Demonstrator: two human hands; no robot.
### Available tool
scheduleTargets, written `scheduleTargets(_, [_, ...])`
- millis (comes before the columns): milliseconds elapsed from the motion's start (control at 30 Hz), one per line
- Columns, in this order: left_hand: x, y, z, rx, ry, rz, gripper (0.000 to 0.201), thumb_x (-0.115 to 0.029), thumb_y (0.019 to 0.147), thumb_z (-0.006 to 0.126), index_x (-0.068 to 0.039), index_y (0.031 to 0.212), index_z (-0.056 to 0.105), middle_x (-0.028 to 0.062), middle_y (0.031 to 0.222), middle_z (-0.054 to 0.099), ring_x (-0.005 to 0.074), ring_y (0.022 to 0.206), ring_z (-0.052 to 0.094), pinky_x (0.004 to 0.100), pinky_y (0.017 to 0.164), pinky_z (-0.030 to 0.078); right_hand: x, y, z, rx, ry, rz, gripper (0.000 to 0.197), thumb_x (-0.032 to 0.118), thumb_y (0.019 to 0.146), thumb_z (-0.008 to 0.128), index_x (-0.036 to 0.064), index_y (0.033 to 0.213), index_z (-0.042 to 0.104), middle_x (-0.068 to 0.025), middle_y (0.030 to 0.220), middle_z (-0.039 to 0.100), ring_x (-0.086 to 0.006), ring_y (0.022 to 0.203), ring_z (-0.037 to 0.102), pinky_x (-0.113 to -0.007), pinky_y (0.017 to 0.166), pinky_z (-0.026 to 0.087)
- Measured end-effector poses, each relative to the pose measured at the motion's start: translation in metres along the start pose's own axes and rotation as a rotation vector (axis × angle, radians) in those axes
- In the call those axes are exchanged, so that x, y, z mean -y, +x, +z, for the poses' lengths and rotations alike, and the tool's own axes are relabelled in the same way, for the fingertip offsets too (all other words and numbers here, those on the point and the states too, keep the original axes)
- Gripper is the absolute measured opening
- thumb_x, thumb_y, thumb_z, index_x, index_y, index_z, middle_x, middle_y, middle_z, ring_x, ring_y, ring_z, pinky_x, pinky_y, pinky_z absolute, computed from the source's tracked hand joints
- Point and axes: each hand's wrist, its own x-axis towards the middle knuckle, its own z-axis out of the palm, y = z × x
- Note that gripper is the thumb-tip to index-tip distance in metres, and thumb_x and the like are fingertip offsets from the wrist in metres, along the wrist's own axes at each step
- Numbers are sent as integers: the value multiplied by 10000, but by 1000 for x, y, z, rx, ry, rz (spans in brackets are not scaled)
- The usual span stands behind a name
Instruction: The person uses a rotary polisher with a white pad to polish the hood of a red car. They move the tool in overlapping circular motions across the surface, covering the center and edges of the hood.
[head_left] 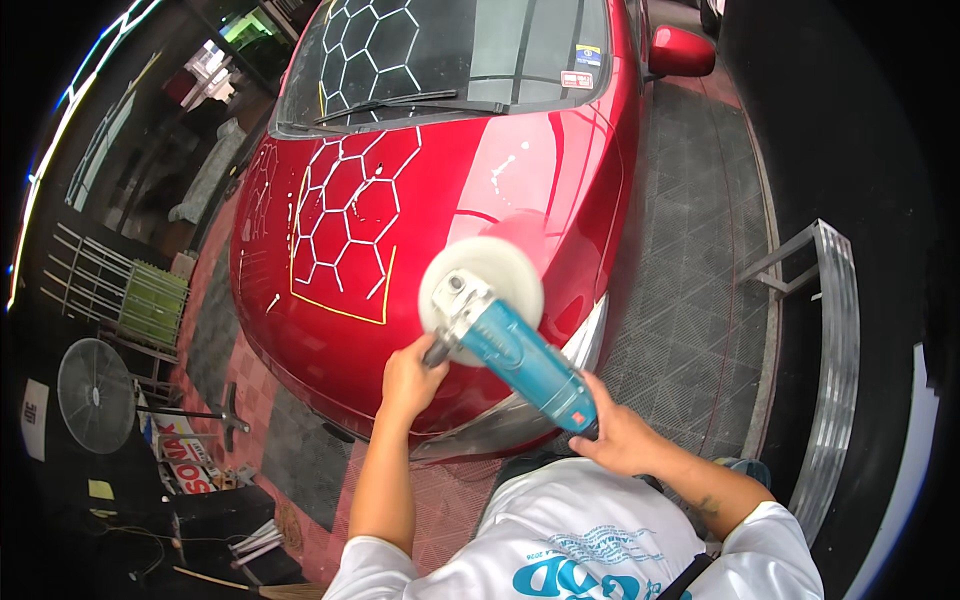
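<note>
A teal and silver polisher (520, 360) with a round white pad (495, 265) is held over the front of a red car hood (350, 345). My left hand (410, 378) is closed round the dark side handle near the head. At the rear end of the body, my right hand (618, 432) grips the polisher. The pad lies against or just above the paint; I cannot tell which. White blobs and streaks (503, 172) dot the hood farther up. Hexagon light reflections show on the paint and windshield (440, 55).
A round fan (96, 396) stands at the left beside a metal rack (120, 275). Dark and red floor tiles (690, 240) surround the car. A silver metal frame (832, 350) stands at the right by a black wall. The side mirror (682, 51) juts out at the upper right.
</note>
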Motion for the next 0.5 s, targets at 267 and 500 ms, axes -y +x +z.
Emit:
scheduleTargets(267, [53,-19,-48,-107,66,-134,275,-165,858,806,-138,1131,801,208,931,784,442,909,766,511,827,597,35,52,42,170,192,-27,1136,131,936,795,26,1777,37,-228,1126,664,-305,1002,697,-395,913,545])
scheduleTargets(500, [-6,-19,-12,-851,-74,126,293,-5,811,796,-10,1077,675,150,1069,649,363,1044,627,483,953,517,34,72,15,41,444,-115,1152,-29,886,793,16,1783,72,-199,1708,411,-265,1493,486,-338,1162,452])
